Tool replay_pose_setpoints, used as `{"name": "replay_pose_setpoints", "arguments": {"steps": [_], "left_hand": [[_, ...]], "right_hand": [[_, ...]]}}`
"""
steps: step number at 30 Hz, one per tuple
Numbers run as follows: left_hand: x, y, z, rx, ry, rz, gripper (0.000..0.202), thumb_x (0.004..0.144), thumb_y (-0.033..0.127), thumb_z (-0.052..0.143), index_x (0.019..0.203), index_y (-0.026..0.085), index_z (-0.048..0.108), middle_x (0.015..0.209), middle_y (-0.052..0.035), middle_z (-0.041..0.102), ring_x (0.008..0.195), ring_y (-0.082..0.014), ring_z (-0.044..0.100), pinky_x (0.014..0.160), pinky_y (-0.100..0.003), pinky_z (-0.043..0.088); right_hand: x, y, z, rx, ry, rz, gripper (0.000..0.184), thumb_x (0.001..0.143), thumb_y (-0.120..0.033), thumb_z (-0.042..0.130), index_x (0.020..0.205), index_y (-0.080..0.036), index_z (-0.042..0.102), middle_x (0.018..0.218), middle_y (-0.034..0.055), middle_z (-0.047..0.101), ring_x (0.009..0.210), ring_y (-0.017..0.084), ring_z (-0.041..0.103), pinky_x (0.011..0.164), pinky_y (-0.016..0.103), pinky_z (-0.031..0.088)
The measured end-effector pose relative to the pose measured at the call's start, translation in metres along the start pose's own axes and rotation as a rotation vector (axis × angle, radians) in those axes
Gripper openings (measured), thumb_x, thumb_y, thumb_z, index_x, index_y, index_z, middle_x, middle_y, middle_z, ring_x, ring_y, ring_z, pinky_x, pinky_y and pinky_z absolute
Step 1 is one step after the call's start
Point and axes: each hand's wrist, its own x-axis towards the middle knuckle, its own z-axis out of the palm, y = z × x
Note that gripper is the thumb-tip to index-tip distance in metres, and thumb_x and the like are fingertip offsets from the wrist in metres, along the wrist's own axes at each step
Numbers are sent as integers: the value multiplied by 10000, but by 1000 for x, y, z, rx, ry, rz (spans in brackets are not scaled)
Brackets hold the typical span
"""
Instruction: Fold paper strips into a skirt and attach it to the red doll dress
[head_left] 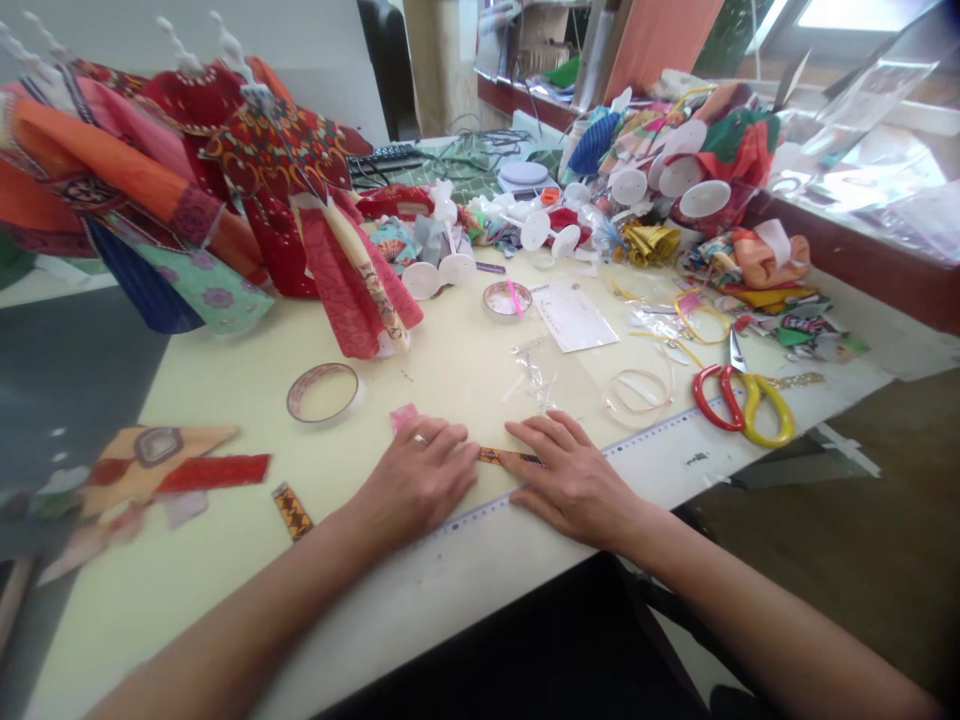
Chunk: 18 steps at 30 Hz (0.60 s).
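The left hand (pixel 424 465) and the right hand (pixel 566 470) rest palm-down on the table (pixel 420 600), with a patterned strip (pixel 491 456) lying between them. The right hand is fairly wide, its thumb apart from the fingers, and its fingers rest over the strip's right part. The left hand's fingers lie close together at the strip's left end; whether they pinch it or only press it, I cannot tell, as the fingertips and thumb are partly hidden. With 1 hand at each end, the narrow piece is probably being kept flat and straight. A ruler (pixel 649 434) runs just on the near side of the strip and passes by the right hand, perhaps set there as a guide for length or line. A 2nd strip (pixel 291 512) lies left of the left hand, beside the forearm, seemingly laid aside from the working spot. A pink scrap (pixel 403 416) sits just beyond the left hand, and a tape roll (pixel 322 420) lies farther left. Scissors (pixel 752 382) with 1 red and 1 yellow handle lie to the right of the right hand, handles toward the person, which would make them easy to pick up.
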Motion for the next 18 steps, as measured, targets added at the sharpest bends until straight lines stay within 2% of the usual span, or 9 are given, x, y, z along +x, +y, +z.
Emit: {"name": "replay_pose_setpoints", "arguments": {"steps": [4, 10, 15, 18], "left_hand": [[-2, 2, -1, -26, 42, 24, 199, 821, 187, 567, 1002, 112, 606, 995, -113, 581, 914, -246, 476, 839, -398, 400], [0, 6, 1, -49, -64, 34, 244, 856, 262, 528, 1026, 105, 605, 1058, -123, 578, 942, -258, 473, 862, -406, 383], [1, 5, 2, -53, -79, 19, 251, 862, 270, 516, 1037, 118, 611, 1059, -120, 585, 951, -258, 477, 868, -405, 382], [0, 5, 2, -51, -74, 18, 253, 863, 275, 514, 1037, 117, 609, 1053, -119, 591, 941, -254, 486, 861, -402, 388]], "right_hand": [[0, 0, 1, 5, -1, 1, 366, 905, -367, 494, 1205, -170, 569, 1290, 123, 481, 1194, 272, 388, 1066, 494, 259], [0, 1, 1, 11, 18, -2, 364, 902, -363, 496, 1197, -163, 570, 1287, 123, 489, 1185, 274, 396, 1057, 497, 274], [-2, 2, -1, 36, 107, -6, 301, 897, -327, 502, 1112, -146, 611, 1261, 125, 514, 1153, 263, 427, 1041, 487, 307], [-2, 1, 0, 35, 112, -7, 279, 892, -322, 510, 1087, -154, 617, 1250, 122, 524, 1140, 265, 440, 1033, 498, 315]]}}
